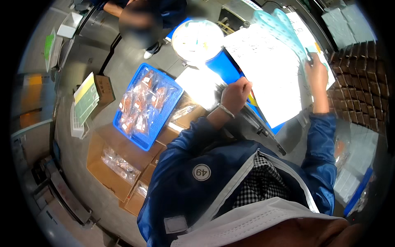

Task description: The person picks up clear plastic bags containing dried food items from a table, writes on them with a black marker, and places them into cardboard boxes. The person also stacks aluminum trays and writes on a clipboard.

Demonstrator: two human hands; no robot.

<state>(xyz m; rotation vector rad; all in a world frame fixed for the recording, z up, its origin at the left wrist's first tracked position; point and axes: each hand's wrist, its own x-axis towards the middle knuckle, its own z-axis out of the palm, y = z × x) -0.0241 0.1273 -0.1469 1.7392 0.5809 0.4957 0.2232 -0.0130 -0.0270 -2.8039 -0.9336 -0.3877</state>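
My left hand (235,99) is curled closed at the left edge of a large white sheet (271,78) with handwriting on it. Whatever may be inside its fingers is hidden. On the sheet's right side, my right hand (317,76) closes around a dark, slim, pen-like thing (308,53). Beside those fingers runs a light teal dotted sheet or cloth (284,31), rumpled across the far part of the white sheet. Glare washes out much of the writing.
A blue basket (149,146) of bagged brown food packs sits left, above open cardboard boxes (96,164). A round white-topped container (197,41) stands beyond my left hand. Brown partitioned stacks (360,84) rise at right. Another person (170,12) is at the far side.
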